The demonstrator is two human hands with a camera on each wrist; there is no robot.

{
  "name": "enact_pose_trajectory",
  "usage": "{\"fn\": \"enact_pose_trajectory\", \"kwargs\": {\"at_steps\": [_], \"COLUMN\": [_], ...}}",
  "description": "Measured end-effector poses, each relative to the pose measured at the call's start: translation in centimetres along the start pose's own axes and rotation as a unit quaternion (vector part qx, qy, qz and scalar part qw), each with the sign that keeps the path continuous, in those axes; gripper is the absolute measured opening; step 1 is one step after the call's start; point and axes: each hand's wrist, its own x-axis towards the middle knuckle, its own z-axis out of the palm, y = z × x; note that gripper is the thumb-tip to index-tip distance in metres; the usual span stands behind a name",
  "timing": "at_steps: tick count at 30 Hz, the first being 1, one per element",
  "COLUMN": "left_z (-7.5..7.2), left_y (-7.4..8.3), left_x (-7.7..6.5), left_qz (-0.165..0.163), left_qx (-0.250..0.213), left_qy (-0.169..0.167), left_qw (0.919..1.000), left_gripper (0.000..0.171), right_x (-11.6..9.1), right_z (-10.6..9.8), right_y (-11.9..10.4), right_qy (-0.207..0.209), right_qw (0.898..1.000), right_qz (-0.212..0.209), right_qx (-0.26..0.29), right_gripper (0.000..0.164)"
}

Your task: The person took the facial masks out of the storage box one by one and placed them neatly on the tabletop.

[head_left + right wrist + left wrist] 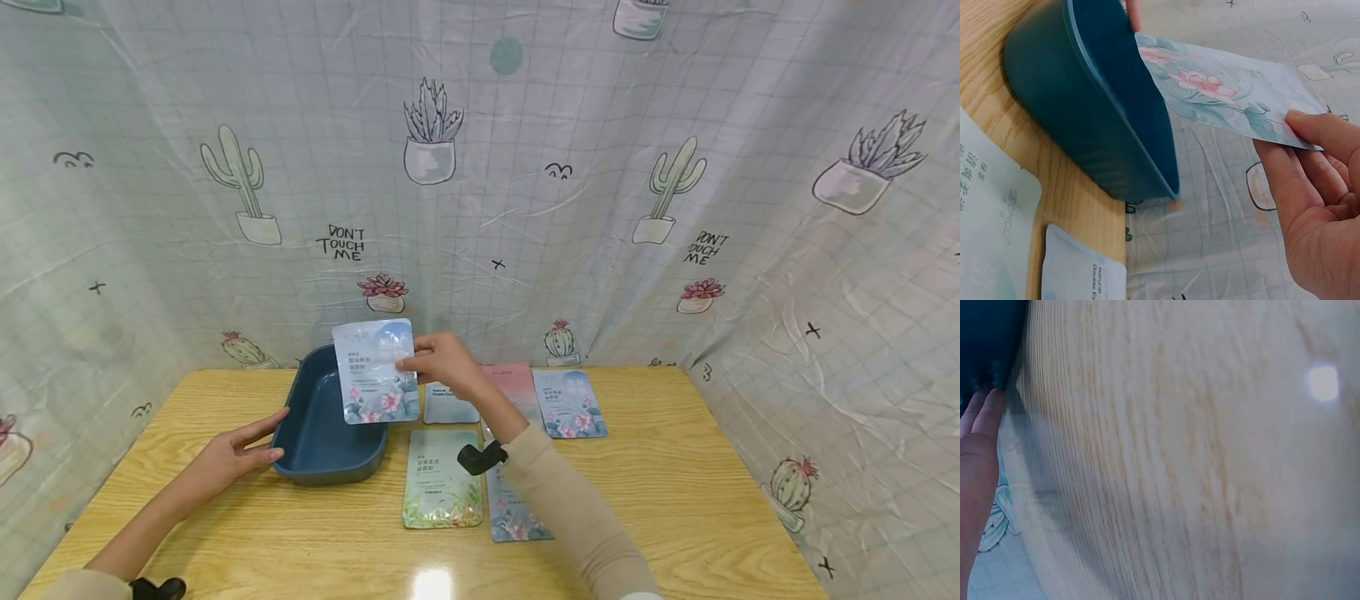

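My right hand [448, 360] pinches the right edge of a pale blue flat foil packet [367, 371], printed with pink flowers, between thumb and fingers. The packet is raised over the dark blue plastic bin [330, 479], covering part of its opening. In the right wrist view, the packet [1222, 94] is tilted and extends from my fingers towards the bin [1054, 69]. At the bin's left side, my left hand [232, 450] touches the wall with extended fingers. Only part of that hand [979, 444] shows in the left wrist view.
Right of the bin lie a green packet [442, 479], a small white-blue packet [452, 410], a pink packet [512, 385] and blue flowered packets [572, 404], one partly under my right forearm. A patterned curtain [495, 208] hangs behind the wooden table [675, 500].
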Motion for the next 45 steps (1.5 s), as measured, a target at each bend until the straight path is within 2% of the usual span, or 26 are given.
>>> {"fn": "enact_pose_trajectory", "kwargs": {"at_steps": [9,13,21,30,40,43,45], "left_z": [0.0,-0.1,0.0,0.0,0.0,0.1,0.1], "left_y": [-0.2,-0.2,0.0,0.3,0.4,0.6,0.7], "left_x": [-0.2,-0.1,0.0,-0.2,-0.3,-0.2,-0.2], "left_qz": [-0.012,-0.006,-0.001,-0.011,-0.019,-0.021,-0.024], "left_qx": [-0.011,-0.017,-0.014,-0.014,-0.005,-0.008,-0.009], "left_qy": [-0.009,-0.015,-0.014,-0.013,-0.009,-0.009,-0.010], "left_qw": [0.9998,0.9997,0.9998,0.9998,0.9998,0.9997,0.9996], "left_gripper": [0.069,0.068,0.067,0.068,0.069,0.070,0.071], "right_x": [-0.9,-1.3,-2.1,-3.3,-4.9,-5.6,-6.1], "right_z": [-0.9,-1.5,-3.0,-4.6,-6.3,-7.0,-7.5], "right_y": [-0.4,-0.6,-0.6,-0.1,0.9,1.3,1.6], "right_qy": [0.004,0.015,0.027,0.040,0.053,0.060,0.063], "right_qw": [1.000,1.000,1.000,0.999,0.998,0.998,0.998], "right_qz": [0.002,0.002,-0.003,-0.012,-0.012,-0.009,-0.006], "right_qx": [0.004,-0.003,-0.014,-0.023,-0.034,-0.030,-0.029], "right_gripper": [0.048,0.047,0.034,0.044,0.021,0.019,0.024]}}
